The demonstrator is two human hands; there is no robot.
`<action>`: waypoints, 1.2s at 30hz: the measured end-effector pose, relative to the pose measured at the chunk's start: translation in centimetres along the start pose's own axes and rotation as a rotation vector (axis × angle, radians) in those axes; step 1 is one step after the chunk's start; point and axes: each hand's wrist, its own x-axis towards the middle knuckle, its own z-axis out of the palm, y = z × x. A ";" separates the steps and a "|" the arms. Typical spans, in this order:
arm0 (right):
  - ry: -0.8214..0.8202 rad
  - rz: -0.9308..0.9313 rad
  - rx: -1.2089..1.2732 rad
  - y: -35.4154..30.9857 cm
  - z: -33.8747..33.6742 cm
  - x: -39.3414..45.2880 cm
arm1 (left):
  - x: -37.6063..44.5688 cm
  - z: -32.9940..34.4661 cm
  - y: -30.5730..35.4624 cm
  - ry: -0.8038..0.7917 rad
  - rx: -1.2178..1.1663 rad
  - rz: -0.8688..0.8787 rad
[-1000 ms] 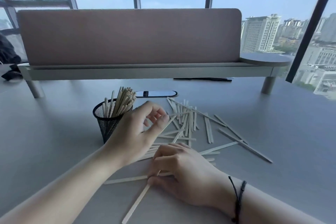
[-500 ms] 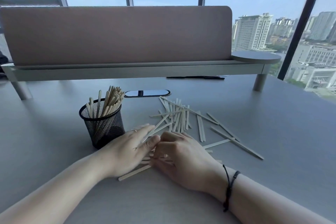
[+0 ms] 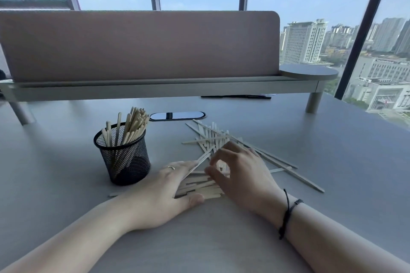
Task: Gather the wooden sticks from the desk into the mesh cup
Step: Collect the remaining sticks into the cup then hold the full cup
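Near the desk's [image 3: 332, 162] front edge, left hand [image 3: 164, 193] lies flat w/ fingers straight vs. a small stick bundle [image 3: 199, 184] while right hand [image 3: 239, 173], fingers curled, rakes loose wooden sticks [image 3: 213, 137] toward it, prob. to square one batch for the mesh cup [image 3: 124, 155] just left.

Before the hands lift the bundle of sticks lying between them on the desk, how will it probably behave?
The wooden sticks look thin, flat and straight, so probably stiff and light. They lie loose and crossed between the left hand and right hand, so some may slide out. On the smooth desk they should slide, not roll.
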 end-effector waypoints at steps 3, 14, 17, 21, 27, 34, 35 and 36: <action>0.094 0.186 -0.086 1.7 -1.3 0.6 | 0.0 0.6 0.1 0.094 -0.006 0.001; -0.103 0.432 -0.076 6.0 -1.1 0.8 | -0.1 0.8 0.7 0.185 -0.054 0.032; -0.071 0.428 -0.050 6.0 -1.0 0.8 | -0.2 0.9 0.6 0.173 -0.063 0.042; -0.042 0.428 -0.036 6.2 -0.9 0.9 | -0.1 1.1 0.4 0.177 -0.066 0.043; -0.028 0.387 -0.011 6.0 -0.8 0.9 | -0.1 1.0 0.4 0.182 -0.061 0.052; -0.014 0.316 0.002 5.3 -0.6 0.9 | -0.2 1.0 0.5 0.183 -0.103 0.096; -0.017 0.310 0.009 5.2 -0.6 0.9 | -0.3 1.0 0.6 0.177 -0.108 0.108; -0.020 0.303 0.015 5.1 -0.6 0.9 | -0.3 0.9 0.7 0.166 -0.113 0.124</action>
